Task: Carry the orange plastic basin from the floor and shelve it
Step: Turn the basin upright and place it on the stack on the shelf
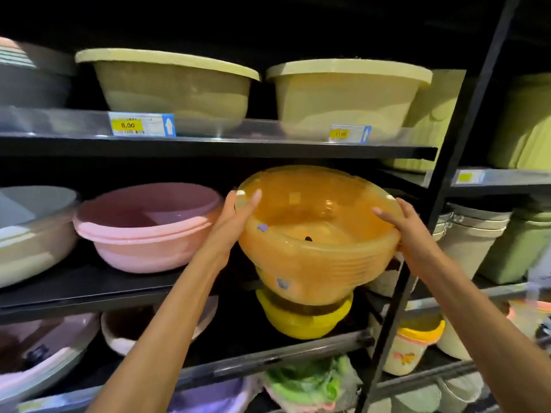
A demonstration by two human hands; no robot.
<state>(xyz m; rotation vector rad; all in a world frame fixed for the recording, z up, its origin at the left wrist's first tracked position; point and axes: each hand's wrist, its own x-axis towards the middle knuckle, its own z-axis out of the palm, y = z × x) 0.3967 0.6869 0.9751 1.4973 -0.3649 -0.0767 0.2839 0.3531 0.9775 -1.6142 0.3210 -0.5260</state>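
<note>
A see-through orange plastic basin (319,234) is held up in front of the middle shelf (89,289), tilted so its open top faces me. My left hand (238,213) grips its left rim, fingers over the edge. My right hand (402,225) grips the right rim. The basin hangs in the air at the right end of the shelf, just right of a stack of pink basins (146,225). Its base hides part of a yellow basin (301,318) on the shelf below.
Two beige basins (176,84) (343,96) stand on the shelf above, behind price tags. A black upright post (441,204) rises just right of the orange basin. Buckets and tubs fill the rack to the right. Pink and lilac basins sit on the lower shelves.
</note>
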